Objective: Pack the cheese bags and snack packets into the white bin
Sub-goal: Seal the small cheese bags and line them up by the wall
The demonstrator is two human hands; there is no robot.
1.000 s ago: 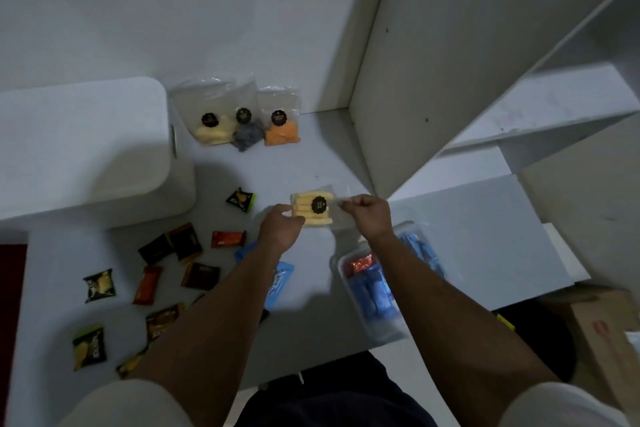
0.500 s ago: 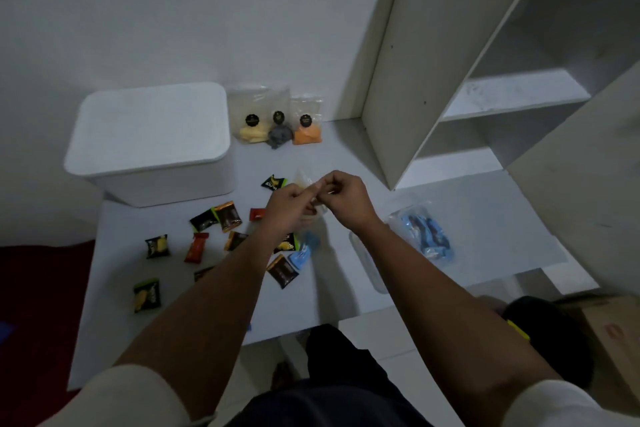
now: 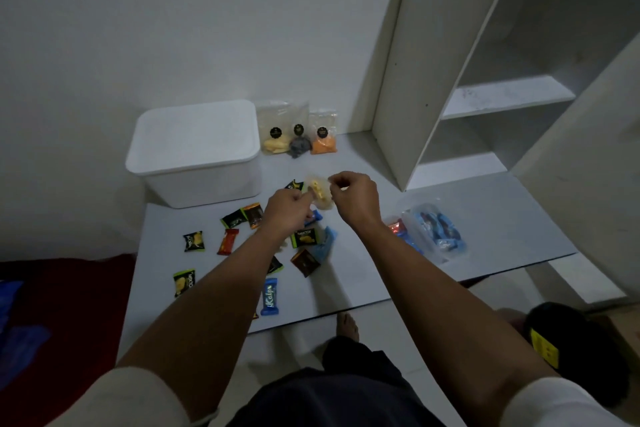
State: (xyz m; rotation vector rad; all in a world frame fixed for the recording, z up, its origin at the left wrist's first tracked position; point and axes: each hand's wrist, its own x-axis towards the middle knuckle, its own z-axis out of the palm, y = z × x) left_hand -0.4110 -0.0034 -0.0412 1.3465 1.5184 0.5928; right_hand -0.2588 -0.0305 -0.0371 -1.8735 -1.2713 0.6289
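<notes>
Between my two hands hangs a clear cheese bag (image 3: 319, 193) with yellow sticks inside. My left hand (image 3: 289, 210) pinches its lower left edge, and my right hand (image 3: 353, 196) pinches its upper right edge. It is held above the white table (image 3: 346, 284). The white bin (image 3: 195, 152) stands at the back left, its top looking like a closed lid. Three more cheese bags (image 3: 298, 133) lean on the wall beside it. Several small snack packets (image 3: 227, 241) lie scattered on the table under and left of my arms.
A clear plastic container (image 3: 434, 232) with blue packets lies on the table at the right. A white shelf unit (image 3: 450, 87) rises at the back right. A red cloth (image 3: 65, 305) lies on the floor at the left, and a black object (image 3: 568, 347) at the lower right.
The camera has pulled back and up. Both hands came close together around the cheese bag, then spread slightly, and the bag now hangs tilted between them.
</notes>
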